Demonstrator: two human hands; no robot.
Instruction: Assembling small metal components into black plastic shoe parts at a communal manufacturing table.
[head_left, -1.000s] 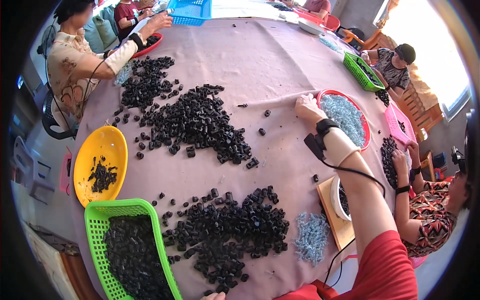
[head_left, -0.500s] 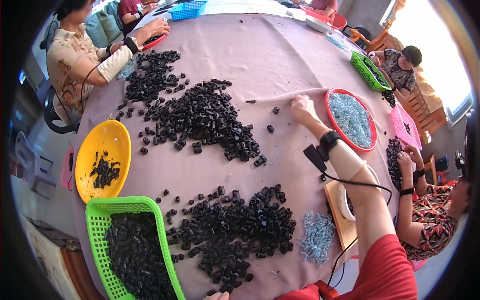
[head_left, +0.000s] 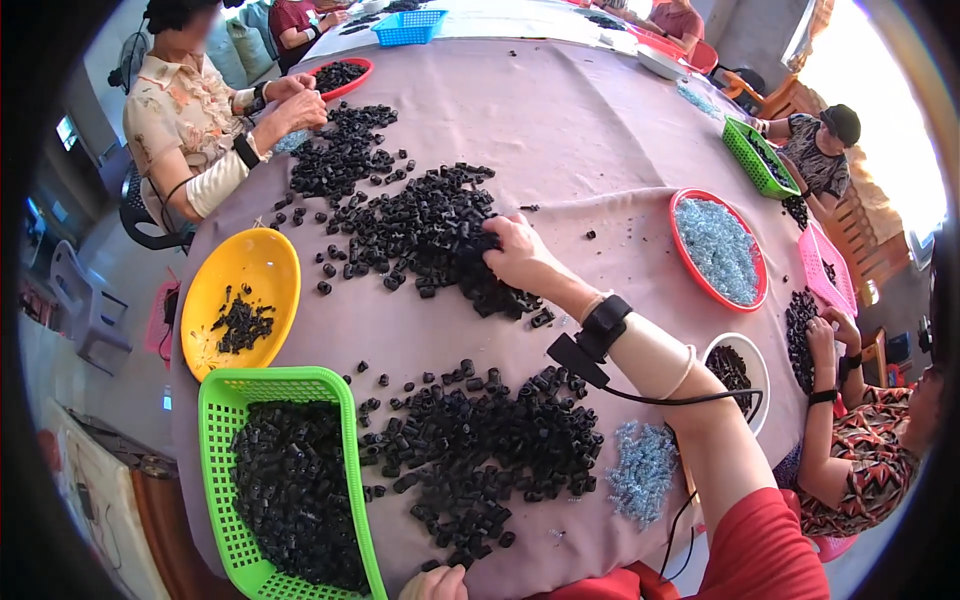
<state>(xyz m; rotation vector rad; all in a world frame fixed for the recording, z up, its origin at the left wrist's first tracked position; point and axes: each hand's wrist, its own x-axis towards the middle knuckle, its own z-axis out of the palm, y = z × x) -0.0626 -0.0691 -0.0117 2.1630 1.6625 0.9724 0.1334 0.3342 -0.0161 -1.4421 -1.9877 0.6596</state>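
A wide table spread with a dusty-pink cloth [head_left: 590, 130]. At its near left, a bright-green perforated plastic basket [head_left: 354, 450] brims with black parts; a knock against it could spill some. Beside it lies a broad near heap of short black plastic cylinders [head_left: 520, 430]. Beyond, separate, is a looser far heap of similar black cylinders [head_left: 420, 215]. A round red plastic tray [head_left: 678, 235] of pale-blue coiled springs sits well to its right. The person's right hand [head_left: 525, 258] is palm-down on the far heap's right edge, fingers bent; whether it grips any is hidden. A hard sweep could send loose cylinders rolling. The left hand [head_left: 437, 583] barely shows at the lower edge; its hold cannot be told. A thin black cable [head_left: 660, 402], slack along the right forearm, could snag. Smallest: loose pale-blue springs [head_left: 643, 470], which stray cylinders could mix into.
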